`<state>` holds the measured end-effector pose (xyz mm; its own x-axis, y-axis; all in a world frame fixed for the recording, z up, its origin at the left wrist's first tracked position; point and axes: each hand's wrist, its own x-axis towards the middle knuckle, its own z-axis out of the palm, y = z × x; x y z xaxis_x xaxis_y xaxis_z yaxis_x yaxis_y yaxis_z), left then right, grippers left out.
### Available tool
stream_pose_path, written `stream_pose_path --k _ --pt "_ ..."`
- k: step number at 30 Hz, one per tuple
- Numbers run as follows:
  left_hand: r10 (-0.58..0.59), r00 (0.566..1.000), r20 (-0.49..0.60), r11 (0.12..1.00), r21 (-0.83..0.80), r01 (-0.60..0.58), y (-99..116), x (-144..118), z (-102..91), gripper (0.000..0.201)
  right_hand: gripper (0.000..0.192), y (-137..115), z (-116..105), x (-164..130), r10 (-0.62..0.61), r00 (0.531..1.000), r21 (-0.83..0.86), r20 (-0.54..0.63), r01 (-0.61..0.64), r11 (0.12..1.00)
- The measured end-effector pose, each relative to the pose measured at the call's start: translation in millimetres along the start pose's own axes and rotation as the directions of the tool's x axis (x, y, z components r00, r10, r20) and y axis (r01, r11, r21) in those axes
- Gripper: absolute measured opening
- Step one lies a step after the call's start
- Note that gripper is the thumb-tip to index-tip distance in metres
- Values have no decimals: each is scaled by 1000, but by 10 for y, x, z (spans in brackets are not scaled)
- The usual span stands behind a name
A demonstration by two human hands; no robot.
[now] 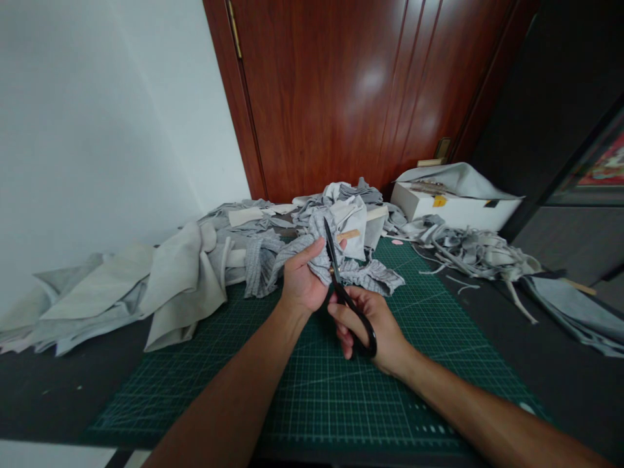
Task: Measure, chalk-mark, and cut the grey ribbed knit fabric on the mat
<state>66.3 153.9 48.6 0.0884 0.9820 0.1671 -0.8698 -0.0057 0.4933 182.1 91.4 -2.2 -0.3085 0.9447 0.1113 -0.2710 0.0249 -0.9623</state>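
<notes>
My left hand (pixel 306 276) grips a bunched piece of grey ribbed fabric (pixel 373 274) above the cutting mat, its loose ends hanging to both sides. In my right hand (pixel 373 318) are black-handled scissors (pixel 333 253), with the blades pointing up and away over the fabric. The blades lie against or just in front of the cloth; whether they cut into it I cannot tell. Beneath both hands lies the green gridded cutting mat (pixel 312 396). Right behind the held fabric, a small tan strip (pixel 348 234) shows among pale cloth pieces.
Pale fabric pieces (pixel 180 279) are heaped along the left side, and more grey cloth (pixel 358 193) is piled at the back. A white box (pixel 455 209) stands at the back right by the wooden door (pixel 331 97). Tangled fabric strips (pixel 482 253) lie right of the mat.
</notes>
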Motion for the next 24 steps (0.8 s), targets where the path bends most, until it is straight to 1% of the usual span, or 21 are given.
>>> stream_pose_path --k 9,18,24 --pt "-20 1000 20 1000 7 20 7 -45 21 47 41 -19 12 12 20 1000 -17 -16 -20 1000" --pt "-21 999 25 1000 -12 21 -7 -24 4 46 41 -22 -6 8 6 1000 -45 -29 -7 999" --pt "-32 999 38 999 -9 33 -8 -31 7 43 41 -26 -16 5 -1 1000 -92 -12 0 996"
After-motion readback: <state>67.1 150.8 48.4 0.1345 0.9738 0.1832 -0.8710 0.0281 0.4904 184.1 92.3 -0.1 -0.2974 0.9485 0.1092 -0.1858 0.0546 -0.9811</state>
